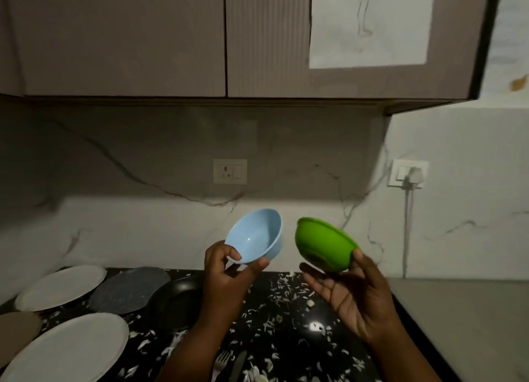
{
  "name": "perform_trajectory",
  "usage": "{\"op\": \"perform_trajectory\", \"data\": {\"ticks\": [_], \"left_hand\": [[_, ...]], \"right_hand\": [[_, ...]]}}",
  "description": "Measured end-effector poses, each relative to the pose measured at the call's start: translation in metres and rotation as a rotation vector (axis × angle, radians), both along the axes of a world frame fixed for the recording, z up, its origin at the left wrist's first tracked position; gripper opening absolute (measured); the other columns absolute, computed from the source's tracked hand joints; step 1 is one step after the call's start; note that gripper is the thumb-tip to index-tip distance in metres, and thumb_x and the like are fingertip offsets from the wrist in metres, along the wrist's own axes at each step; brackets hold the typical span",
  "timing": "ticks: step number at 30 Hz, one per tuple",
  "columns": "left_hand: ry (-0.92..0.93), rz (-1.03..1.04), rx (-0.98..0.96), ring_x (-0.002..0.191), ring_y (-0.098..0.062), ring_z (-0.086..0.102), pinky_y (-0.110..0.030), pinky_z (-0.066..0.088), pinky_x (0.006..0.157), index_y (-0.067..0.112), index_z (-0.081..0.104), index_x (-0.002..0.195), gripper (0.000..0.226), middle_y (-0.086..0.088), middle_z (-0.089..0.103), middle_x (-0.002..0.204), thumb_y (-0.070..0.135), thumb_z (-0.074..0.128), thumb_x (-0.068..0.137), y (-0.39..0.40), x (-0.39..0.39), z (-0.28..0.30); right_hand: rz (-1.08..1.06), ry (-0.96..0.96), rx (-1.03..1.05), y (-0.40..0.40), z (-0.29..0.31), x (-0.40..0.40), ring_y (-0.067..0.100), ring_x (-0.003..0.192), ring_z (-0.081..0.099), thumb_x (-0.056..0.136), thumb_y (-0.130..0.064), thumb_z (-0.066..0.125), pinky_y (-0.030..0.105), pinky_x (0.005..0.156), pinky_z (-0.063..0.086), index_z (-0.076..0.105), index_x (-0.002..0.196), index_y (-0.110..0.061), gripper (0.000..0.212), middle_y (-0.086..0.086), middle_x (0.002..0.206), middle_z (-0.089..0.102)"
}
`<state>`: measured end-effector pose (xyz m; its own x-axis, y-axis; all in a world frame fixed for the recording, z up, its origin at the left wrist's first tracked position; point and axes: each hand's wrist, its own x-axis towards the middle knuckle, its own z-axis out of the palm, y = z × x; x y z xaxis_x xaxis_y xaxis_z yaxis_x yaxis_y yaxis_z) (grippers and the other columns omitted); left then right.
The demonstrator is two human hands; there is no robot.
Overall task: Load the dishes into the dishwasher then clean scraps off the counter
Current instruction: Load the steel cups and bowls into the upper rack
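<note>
My left hand (pixel 226 275) pinches the rim of a light blue bowl (pixel 257 235), held up above the counter and tilted toward me. My right hand (pixel 352 298) grips a green bowl (pixel 323 244) by its rim and underside, tilted to the left. The two bowls are apart, side by side in mid air. Below them the black counter (pixel 286 338) is strewn with pale vegetable scraps (pixel 286 290). A fork (pixel 221 360) and a knife (pixel 237 367) lie at the counter's near edge between my forearms.
Two white plates (pixel 61 287) (pixel 71 347), a grey speckled plate (pixel 130 290), a tan plate (pixel 17 328) and a black pan (pixel 177 298) sit on the left. Wall cabinets (pixel 171 38) hang overhead. A grey surface (pixel 463 324) lies at the right, with a plugged socket (pixel 408 174) above.
</note>
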<state>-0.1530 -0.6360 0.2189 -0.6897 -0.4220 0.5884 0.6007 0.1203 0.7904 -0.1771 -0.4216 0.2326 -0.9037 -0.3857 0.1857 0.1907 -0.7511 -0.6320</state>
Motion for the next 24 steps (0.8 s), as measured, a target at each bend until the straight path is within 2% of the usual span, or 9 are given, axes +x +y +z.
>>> {"op": "perform_trajectory", "data": {"ticks": [3, 5, 9, 12, 14, 16, 18, 21, 24], "left_hand": [[0.072, -0.145, 0.170, 0.102, -0.017, 0.058, -0.018, 0.051, 0.066, 0.020, 0.048, 0.086, 0.058, 0.000, 0.056, 0.107, 0.043, 0.082, 0.045, 0.013, 0.053, 0.021], [0.088, -0.245, 0.293, 0.099, -0.018, 0.061, -0.025, 0.054, 0.068, 0.022, 0.050, 0.085, 0.070, 0.002, 0.059, 0.105, 0.051, 0.089, 0.036, 0.025, 0.078, 0.031], [0.073, -0.460, 0.611, 0.104, -0.027, 0.062, -0.049, 0.057, 0.077, 0.022, 0.055, 0.089, 0.078, -0.006, 0.056, 0.115, 0.055, 0.091, 0.030, 0.062, 0.108, 0.044], [-0.035, -0.666, 0.875, 0.110, -0.036, 0.059, -0.055, 0.054, 0.078, 0.020, 0.060, 0.108, 0.093, -0.013, 0.058, 0.123, 0.059, 0.089, 0.029, 0.104, 0.125, 0.051], [-0.131, -0.798, 1.064, 0.111, -0.042, 0.057, -0.056, 0.053, 0.080, 0.019, 0.056, 0.124, 0.093, -0.018, 0.056, 0.128, 0.063, 0.080, 0.045, 0.133, 0.132, 0.050], [-0.217, -0.859, 1.205, 0.114, -0.045, 0.053, -0.060, 0.051, 0.081, 0.018, 0.050, 0.131, 0.081, -0.023, 0.052, 0.130, 0.064, 0.064, 0.066, 0.162, 0.133, 0.044], [-0.315, -0.907, 1.248, 0.116, -0.044, 0.051, -0.061, 0.050, 0.080, 0.019, 0.048, 0.132, 0.078, -0.023, 0.052, 0.129, 0.065, 0.057, 0.070, 0.196, 0.129, 0.034], [-0.510, -1.014, 1.196, 0.109, -0.040, 0.053, -0.054, 0.053, 0.074, 0.018, 0.050, 0.130, 0.074, -0.021, 0.054, 0.123, 0.066, 0.052, 0.074, 0.262, 0.123, 0.010], [-0.737, -1.110, 1.099, 0.102, -0.039, 0.054, -0.049, 0.053, 0.071, 0.017, 0.052, 0.126, 0.073, -0.020, 0.056, 0.115, 0.070, 0.048, 0.076, 0.353, 0.127, -0.017]], "right_hand": [[0.005, -0.032, -0.185, 0.005, 0.021, 0.056, 0.058, 0.116, 0.048, 0.042, -0.033, 0.091, 0.060, 0.086, 0.049, 0.045, 0.134, -0.006, 0.106, 0.037, 0.129, 0.050], [-0.006, -0.087, -0.280, 0.008, 0.030, 0.086, 0.059, 0.116, 0.047, 0.043, -0.033, 0.089, 0.062, 0.085, 0.049, 0.042, 0.137, -0.005, 0.108, 0.038, 0.129, 0.049], [-0.025, -0.195, -0.387, 0.024, 0.040, 0.133, 0.055, 0.117, 0.049, 0.063, -0.043, 0.073, 0.060, 0.076, 0.053, 0.045, 0.136, -0.006, 0.087, 0.035, 0.129, 0.050], [-0.082, -0.291, -0.403, 0.045, 0.043, 0.161, 0.047, 0.115, 0.052, 0.074, -0.052, 0.060, 0.054, 0.076, 0.054, 0.049, 0.133, -0.004, 0.076, 0.032, 0.128, 0.053], [-0.147, -0.345, -0.412, 0.065, 0.042, 0.175, 0.042, 0.114, 0.053, 0.075, -0.054, 0.058, 0.050, 0.073, 0.055, 0.052, 0.131, -0.003, 0.076, 0.029, 0.129, 0.054], [-0.224, -0.389, -0.394, 0.094, 0.037, 0.183, 0.040, 0.119, 0.051, 0.074, -0.056, 0.056, 0.046, 0.069, 0.055, 0.054, 0.128, -0.001, 0.077, 0.028, 0.129, 0.054], [-0.317, -0.430, -0.365, 0.133, 0.026, 0.188, 0.040, 0.121, 0.049, 0.074, -0.059, 0.054, 0.044, 0.066, 0.056, 0.055, 0.127, -0.001, 0.079, 0.028, 0.129, 0.054], [-0.508, -0.506, -0.338, 0.206, -0.004, 0.197, 0.042, 0.106, 0.055, 0.073, -0.063, 0.053, 0.042, 0.065, 0.057, 0.056, 0.127, -0.004, 0.080, 0.026, 0.127, 0.056], [-0.690, -0.583, -0.342, 0.292, -0.043, 0.217, 0.041, 0.096, 0.058, 0.073, -0.066, 0.053, 0.046, 0.066, 0.058, 0.055, 0.128, -0.009, 0.080, 0.023, 0.124, 0.057]]}}
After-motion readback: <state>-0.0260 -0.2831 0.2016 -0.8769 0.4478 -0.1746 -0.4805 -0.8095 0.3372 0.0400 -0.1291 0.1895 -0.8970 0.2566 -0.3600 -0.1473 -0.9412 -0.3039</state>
